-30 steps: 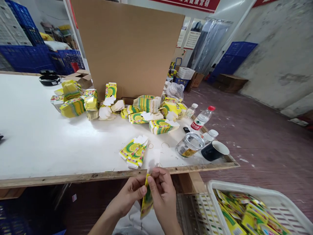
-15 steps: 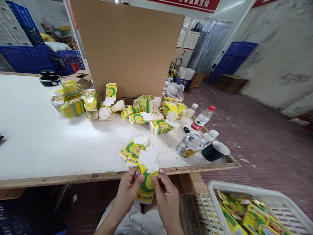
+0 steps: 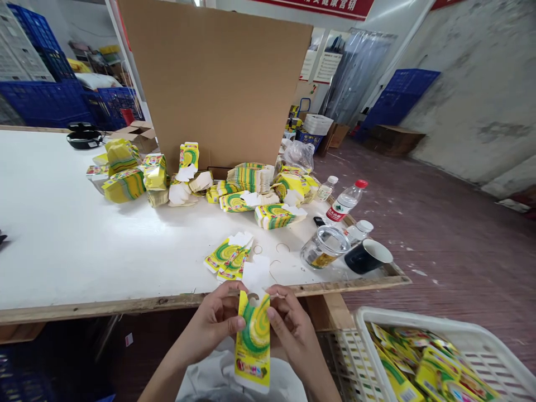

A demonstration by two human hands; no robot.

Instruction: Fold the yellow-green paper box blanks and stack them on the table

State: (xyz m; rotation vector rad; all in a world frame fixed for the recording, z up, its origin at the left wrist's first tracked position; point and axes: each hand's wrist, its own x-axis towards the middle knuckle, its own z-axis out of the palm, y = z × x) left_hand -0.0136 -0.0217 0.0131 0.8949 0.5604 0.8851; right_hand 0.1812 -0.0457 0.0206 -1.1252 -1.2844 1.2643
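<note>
A yellow-and-green printed carton (image 3: 253, 340) with its white top flap raised is held between both my hands over my lap, just in front of the table edge. My left hand (image 3: 218, 318) grips its left side, thumb on the printed front. On the right side, my right hand (image 3: 291, 318) pinches the carton near its top, thumb on the front edge. Just beyond, a few flat cartons (image 3: 228, 258) lie overlapped on the white table (image 3: 125, 257). Rubber bands (image 3: 283, 247) lie beside them.
Bundled carton stacks (image 3: 251, 177) line the foot of a large cardboard sheet (image 3: 221, 78). At the right corner stand a clear jar (image 3: 324, 248), a dark mug (image 3: 367, 257) and a red-capped bottle (image 3: 347, 202). A white basket (image 3: 422, 315) of cartons sits low right.
The carton has come closer to me and turned, so its front and lower printed end show larger. Both hands have shifted their hold along its sides.
</note>
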